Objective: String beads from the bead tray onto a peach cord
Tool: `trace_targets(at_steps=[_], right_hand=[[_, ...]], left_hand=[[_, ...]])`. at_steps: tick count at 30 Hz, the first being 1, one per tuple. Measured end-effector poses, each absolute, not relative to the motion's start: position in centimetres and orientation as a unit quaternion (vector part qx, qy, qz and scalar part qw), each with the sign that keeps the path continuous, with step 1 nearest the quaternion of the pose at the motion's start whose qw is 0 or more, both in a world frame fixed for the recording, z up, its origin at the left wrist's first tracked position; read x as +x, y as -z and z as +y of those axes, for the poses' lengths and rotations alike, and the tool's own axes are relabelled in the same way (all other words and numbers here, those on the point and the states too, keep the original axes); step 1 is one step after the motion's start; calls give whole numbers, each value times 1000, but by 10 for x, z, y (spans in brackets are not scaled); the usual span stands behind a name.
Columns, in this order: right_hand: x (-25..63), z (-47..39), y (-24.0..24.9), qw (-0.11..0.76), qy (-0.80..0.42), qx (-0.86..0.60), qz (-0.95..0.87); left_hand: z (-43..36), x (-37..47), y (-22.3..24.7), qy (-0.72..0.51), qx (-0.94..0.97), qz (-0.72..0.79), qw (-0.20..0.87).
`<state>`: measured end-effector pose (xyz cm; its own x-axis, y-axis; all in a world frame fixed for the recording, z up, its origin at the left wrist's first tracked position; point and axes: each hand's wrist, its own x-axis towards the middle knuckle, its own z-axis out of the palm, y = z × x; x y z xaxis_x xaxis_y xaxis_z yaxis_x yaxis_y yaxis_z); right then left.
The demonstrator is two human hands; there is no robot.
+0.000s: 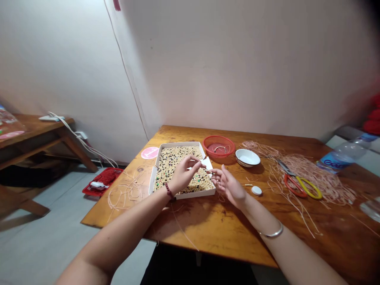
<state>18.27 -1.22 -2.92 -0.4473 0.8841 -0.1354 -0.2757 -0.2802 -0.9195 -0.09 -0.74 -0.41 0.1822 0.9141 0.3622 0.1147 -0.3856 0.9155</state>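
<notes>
A shallow white box [210, 192] full of small cream beads, with dark and green ones mixed in, lies on the wooden table. Above its right part, my left hand [185, 173] has its thumb and fingertips pinched on something too small to make out. Just to the right, by the box's right edge, my right hand [229, 185] is turned palm up, its fingers curled near the left fingertips around something small and dark that I cannot identify. A pale cord [185, 234] lies on the table below the box.
Behind are a red basket [219, 137] with a beaded string and a white bowl [248, 157]. Scissors [297, 182], a heap of pink cord [314, 174], a white lid [256, 190] and a bottle [346, 152] stand or lie rightward. Loose cord [126, 194] lies left.
</notes>
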Motion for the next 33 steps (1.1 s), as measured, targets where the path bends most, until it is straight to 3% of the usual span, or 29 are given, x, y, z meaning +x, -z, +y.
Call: trace_targets(at_steps=[10,33], right_hand=[[188,-9,23,356,-790,-311,-390],[184,-10,27,375,-737,-355,-435]], left_hand=[[-4,0,-1,-519,614,417,423],[-6,-1,2,-486,681,397,378]])
